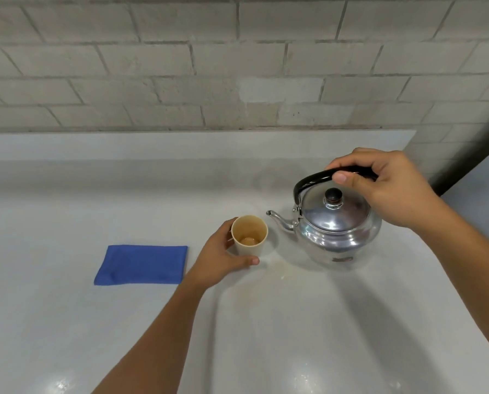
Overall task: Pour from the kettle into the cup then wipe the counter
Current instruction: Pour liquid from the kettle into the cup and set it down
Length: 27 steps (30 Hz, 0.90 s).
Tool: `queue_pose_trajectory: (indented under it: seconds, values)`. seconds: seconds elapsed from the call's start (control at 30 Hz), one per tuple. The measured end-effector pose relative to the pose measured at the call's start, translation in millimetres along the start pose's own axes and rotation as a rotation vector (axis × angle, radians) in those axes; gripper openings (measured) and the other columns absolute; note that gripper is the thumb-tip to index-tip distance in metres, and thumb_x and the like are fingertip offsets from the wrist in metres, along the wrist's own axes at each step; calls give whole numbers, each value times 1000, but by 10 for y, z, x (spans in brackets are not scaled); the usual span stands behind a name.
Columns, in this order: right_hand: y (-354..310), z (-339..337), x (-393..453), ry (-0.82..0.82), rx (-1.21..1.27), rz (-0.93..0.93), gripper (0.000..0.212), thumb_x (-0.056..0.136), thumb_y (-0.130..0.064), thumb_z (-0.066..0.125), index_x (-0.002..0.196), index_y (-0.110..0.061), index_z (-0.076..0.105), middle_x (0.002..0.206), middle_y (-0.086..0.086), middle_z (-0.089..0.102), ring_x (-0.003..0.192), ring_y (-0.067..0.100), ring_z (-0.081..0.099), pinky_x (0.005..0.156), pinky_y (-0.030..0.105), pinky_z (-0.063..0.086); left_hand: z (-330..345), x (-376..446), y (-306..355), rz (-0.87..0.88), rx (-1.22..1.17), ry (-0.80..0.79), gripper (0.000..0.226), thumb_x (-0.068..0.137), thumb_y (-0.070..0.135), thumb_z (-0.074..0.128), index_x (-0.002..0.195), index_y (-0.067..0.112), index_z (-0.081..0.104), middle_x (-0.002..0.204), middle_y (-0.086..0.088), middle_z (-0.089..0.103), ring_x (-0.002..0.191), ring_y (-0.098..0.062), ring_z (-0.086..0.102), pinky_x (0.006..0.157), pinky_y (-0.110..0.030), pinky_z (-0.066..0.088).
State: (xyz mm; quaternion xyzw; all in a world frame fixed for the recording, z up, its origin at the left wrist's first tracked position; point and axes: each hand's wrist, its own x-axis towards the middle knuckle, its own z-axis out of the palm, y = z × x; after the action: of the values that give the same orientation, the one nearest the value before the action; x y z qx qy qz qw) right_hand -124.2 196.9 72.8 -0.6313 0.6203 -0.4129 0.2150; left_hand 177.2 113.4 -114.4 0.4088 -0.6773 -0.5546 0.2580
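A shiny metal kettle (337, 231) stands upright on the white counter (266, 322), its spout pointing left toward the cup. My right hand (385, 186) is closed around the kettle's black handle from above. A beige cup (249, 236) stands just left of the spout with a little brownish liquid at its bottom. My left hand (220, 260) wraps the cup's left and near side. A folded blue cloth (142, 265) lies flat on the counter to the left of the cup. A faint brownish wet patch (280, 270) shows on the counter between cup and kettle.
A grey brick wall (237, 66) rises behind the counter's raised back ledge (180, 146). At the far right the counter ends by a dark vertical edge (482, 143).
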Motion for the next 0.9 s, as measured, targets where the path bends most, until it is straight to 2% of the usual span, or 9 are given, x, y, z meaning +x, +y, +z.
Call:
queue_pose_trajectory:
  seconds: [0.1, 0.23, 0.37, 0.43, 0.6, 0.7, 0.9]
  values:
    - [-80, 18, 6, -43, -41, -16, 13, 91, -14, 72, 100, -21, 78, 78, -23, 67, 76, -2, 61, 71, 4, 40, 41, 27, -27, -8, -6, 53, 82, 66, 36, 98, 136, 40, 56, 130, 16, 69, 121, -8, 66, 100, -27, 57]
    - [-216, 37, 30, -101, -106, -31, 14, 89, -17, 74, 99, -26, 79, 84, -16, 69, 84, 7, 66, 73, 9, 43, 59, 62, -56, -5, -6, 66, 82, 66, 36, 97, 137, 36, 56, 131, 13, 69, 121, -12, 67, 102, -33, 57]
    - [-333, 64, 60, -127, -235, -79, 12, 88, -21, 74, 98, -26, 79, 84, -10, 70, 83, 12, 66, 75, 26, 50, 66, 63, -69, -2, -2, 74, 82, 67, 35, 97, 138, 36, 56, 132, 14, 68, 123, -13, 66, 104, -34, 56]
    - [-374, 68, 75, -133, -258, -89, 12, 88, -21, 75, 98, -26, 80, 84, -10, 70, 82, 11, 65, 75, 28, 51, 71, 59, -71, -4, -5, 78, 82, 67, 36, 97, 138, 36, 56, 132, 13, 68, 123, -14, 66, 104, -34, 56]
    - [-429, 71, 98, -149, -316, -121, 12, 87, -22, 75, 97, -25, 80, 84, -11, 70, 83, 9, 65, 76, 28, 52, 74, 69, -69, -6, -17, 76, 83, 65, 37, 97, 138, 37, 57, 132, 12, 69, 124, -15, 66, 106, -38, 56]
    - [-437, 76, 116, -166, -345, -128, 13, 86, -23, 76, 97, -25, 80, 81, -16, 68, 82, 8, 64, 73, 20, 49, 75, 72, -74, -7, -29, 80, 83, 63, 37, 97, 137, 38, 58, 131, 12, 70, 123, -14, 66, 106, -37, 55]
    - [-413, 57, 141, -192, -383, -133, 12, 85, -22, 78, 95, -28, 80, 80, -26, 66, 82, 8, 64, 71, 15, 46, 72, 81, -77, -9, -35, 77, 83, 62, 38, 98, 135, 41, 58, 130, 13, 71, 122, -13, 67, 104, -34, 56]
